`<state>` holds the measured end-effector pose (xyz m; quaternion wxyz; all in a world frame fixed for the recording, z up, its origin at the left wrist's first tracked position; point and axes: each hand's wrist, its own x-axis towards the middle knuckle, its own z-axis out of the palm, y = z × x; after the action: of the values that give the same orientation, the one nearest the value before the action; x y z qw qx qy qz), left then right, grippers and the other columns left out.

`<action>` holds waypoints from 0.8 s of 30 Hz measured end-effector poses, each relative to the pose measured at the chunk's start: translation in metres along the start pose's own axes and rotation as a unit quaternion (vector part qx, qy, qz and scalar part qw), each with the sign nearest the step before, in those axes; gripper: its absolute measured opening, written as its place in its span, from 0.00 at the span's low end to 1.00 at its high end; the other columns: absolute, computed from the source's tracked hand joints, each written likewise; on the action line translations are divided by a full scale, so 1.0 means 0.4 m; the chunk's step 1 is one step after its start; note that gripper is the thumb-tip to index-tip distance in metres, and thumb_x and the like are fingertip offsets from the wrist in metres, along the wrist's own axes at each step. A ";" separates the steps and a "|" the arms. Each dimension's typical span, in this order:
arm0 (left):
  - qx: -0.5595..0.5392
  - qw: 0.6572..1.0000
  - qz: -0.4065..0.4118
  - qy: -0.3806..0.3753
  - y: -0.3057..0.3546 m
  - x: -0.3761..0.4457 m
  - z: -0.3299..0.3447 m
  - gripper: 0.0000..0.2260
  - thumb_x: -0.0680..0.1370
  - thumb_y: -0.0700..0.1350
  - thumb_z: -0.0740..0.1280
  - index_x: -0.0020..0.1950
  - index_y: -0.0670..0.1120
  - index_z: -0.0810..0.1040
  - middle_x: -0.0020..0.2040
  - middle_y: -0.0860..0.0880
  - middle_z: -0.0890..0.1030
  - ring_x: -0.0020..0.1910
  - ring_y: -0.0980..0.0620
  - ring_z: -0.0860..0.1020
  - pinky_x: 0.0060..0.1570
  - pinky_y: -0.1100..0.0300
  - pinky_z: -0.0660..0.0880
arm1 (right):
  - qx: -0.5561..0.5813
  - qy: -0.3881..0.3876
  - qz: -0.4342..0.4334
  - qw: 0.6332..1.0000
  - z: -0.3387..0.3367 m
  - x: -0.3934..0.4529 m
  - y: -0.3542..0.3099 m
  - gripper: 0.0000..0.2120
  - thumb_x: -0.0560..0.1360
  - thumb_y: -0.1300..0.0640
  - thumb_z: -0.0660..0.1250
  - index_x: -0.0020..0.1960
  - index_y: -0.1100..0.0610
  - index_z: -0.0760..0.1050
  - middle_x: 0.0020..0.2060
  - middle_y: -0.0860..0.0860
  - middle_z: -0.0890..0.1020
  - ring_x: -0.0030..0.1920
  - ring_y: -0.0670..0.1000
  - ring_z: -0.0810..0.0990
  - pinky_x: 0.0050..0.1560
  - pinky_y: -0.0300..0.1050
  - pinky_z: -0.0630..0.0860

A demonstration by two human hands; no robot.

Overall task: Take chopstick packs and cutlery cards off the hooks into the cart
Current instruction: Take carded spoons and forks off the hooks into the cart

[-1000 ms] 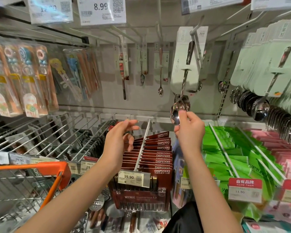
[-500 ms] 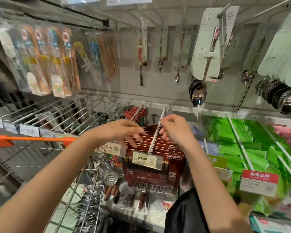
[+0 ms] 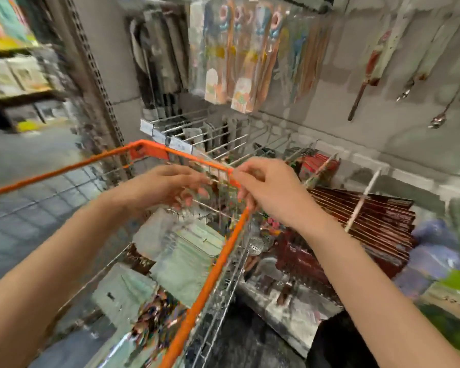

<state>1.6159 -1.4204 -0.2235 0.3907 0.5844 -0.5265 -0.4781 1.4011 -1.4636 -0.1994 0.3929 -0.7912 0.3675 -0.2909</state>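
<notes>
Fingers (image 3: 194, 193) of left hand (image 3: 165, 187) loosely spread, right hand (image 3: 271, 192) curled, hold unclear through blur, both over orange-rimmed cart (image 3: 213, 272), pale cutlery cards (image 3: 186, 256) inside.

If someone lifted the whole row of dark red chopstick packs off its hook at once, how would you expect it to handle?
The dark red chopstick packs would probably feel heavy for their size, since many hang tightly stacked on one hook. Each looks flat and stiff, so the stack should not flop, though the packs might fan apart or slide against each other once off the hook. The frame is blurred, so this is tentative.
</notes>
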 end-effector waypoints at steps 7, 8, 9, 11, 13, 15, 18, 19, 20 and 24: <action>-0.091 0.980 -0.137 0.114 -0.272 -0.144 -0.123 0.07 0.81 0.42 0.63 0.52 0.46 0.82 0.45 0.47 0.84 0.29 0.56 0.77 0.26 0.66 0.72 | -0.051 -0.165 -0.047 0.984 0.230 0.080 -0.068 0.11 0.77 0.60 0.63 0.37 0.53 0.74 0.29 0.51 0.80 0.23 0.47 0.76 0.28 0.38 0.72; -0.104 0.972 -0.157 0.140 -0.316 -0.163 -0.126 0.08 0.82 0.41 0.61 0.52 0.45 0.81 0.44 0.47 0.84 0.28 0.57 0.77 0.26 0.67 0.72 | -0.064 -0.188 -0.049 0.979 0.261 0.090 -0.078 0.10 0.77 0.59 0.63 0.38 0.54 0.75 0.29 0.52 0.80 0.24 0.47 0.76 0.27 0.37 0.71; -0.114 0.964 -0.177 0.161 -0.360 -0.182 -0.123 0.08 0.82 0.41 0.61 0.53 0.45 0.80 0.42 0.49 0.85 0.28 0.57 0.77 0.27 0.67 0.72 | -0.079 -0.211 -0.051 0.973 0.290 0.100 -0.087 0.09 0.78 0.59 0.63 0.39 0.55 0.76 0.30 0.52 0.81 0.24 0.48 0.77 0.28 0.38 0.72; -0.134 0.948 -0.220 0.190 -0.441 -0.215 -0.111 0.09 0.82 0.43 0.61 0.54 0.45 0.80 0.42 0.50 0.85 0.30 0.57 0.77 0.29 0.67 0.72 | -0.113 -0.263 -0.043 0.957 0.343 0.122 -0.105 0.08 0.79 0.56 0.62 0.44 0.57 0.77 0.31 0.51 0.81 0.25 0.48 0.78 0.27 0.38 0.73; -0.156 0.926 -0.273 0.211 -0.527 -0.243 -0.096 0.08 0.81 0.43 0.62 0.54 0.43 0.79 0.42 0.49 0.82 0.32 0.55 0.77 0.29 0.65 0.73 | -0.159 -0.330 -0.032 0.930 0.394 0.145 -0.118 0.09 0.79 0.54 0.61 0.49 0.58 0.77 0.34 0.52 0.82 0.27 0.48 0.78 0.27 0.37 0.74; -0.158 0.908 -0.330 0.207 -0.615 -0.268 -0.073 0.08 0.82 0.42 0.61 0.55 0.41 0.77 0.44 0.45 0.81 0.35 0.52 0.78 0.29 0.63 0.74 | -0.215 -0.412 -0.011 0.885 0.451 0.166 -0.123 0.13 0.81 0.53 0.59 0.55 0.61 0.75 0.40 0.56 0.83 0.30 0.50 0.79 0.30 0.39 0.75; -0.150 0.882 -0.409 0.180 -0.715 -0.298 -0.031 0.10 0.82 0.43 0.61 0.58 0.37 0.74 0.43 0.44 0.79 0.35 0.50 0.79 0.30 0.59 0.77 | -0.281 -0.518 0.037 0.807 0.539 0.179 -0.089 0.17 0.82 0.54 0.56 0.60 0.67 0.70 0.39 0.59 0.80 0.32 0.51 0.78 0.35 0.42 0.76; -0.151 0.873 -0.427 0.177 -0.735 -0.305 -0.015 0.09 0.82 0.43 0.62 0.56 0.37 0.74 0.42 0.43 0.78 0.35 0.49 0.79 0.33 0.56 0.79 | -0.285 -0.531 0.052 0.796 0.564 0.180 -0.067 0.16 0.82 0.54 0.56 0.60 0.67 0.70 0.37 0.57 0.79 0.32 0.51 0.78 0.35 0.42 0.76; -0.153 0.866 -0.441 0.179 -0.751 -0.310 0.000 0.08 0.82 0.43 0.62 0.52 0.38 0.74 0.41 0.43 0.77 0.35 0.48 0.78 0.37 0.53 0.80 | -0.284 -0.538 0.065 0.791 0.583 0.178 -0.043 0.14 0.82 0.55 0.57 0.59 0.66 0.69 0.36 0.56 0.78 0.32 0.51 0.78 0.35 0.42 0.76; -0.118 0.843 -0.479 0.216 -0.788 -0.302 0.046 0.12 0.81 0.46 0.64 0.56 0.37 0.73 0.42 0.41 0.78 0.35 0.47 0.79 0.33 0.54 0.80 | -0.316 -0.556 0.094 0.763 0.603 0.171 0.027 0.14 0.83 0.57 0.55 0.62 0.65 0.68 0.35 0.55 0.77 0.32 0.50 0.78 0.34 0.42 0.75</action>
<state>1.6756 -1.2556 -0.5127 0.2828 0.8021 -0.0229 -0.5254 1.6164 -1.4252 -0.3226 0.2819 -0.8550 0.2278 0.3710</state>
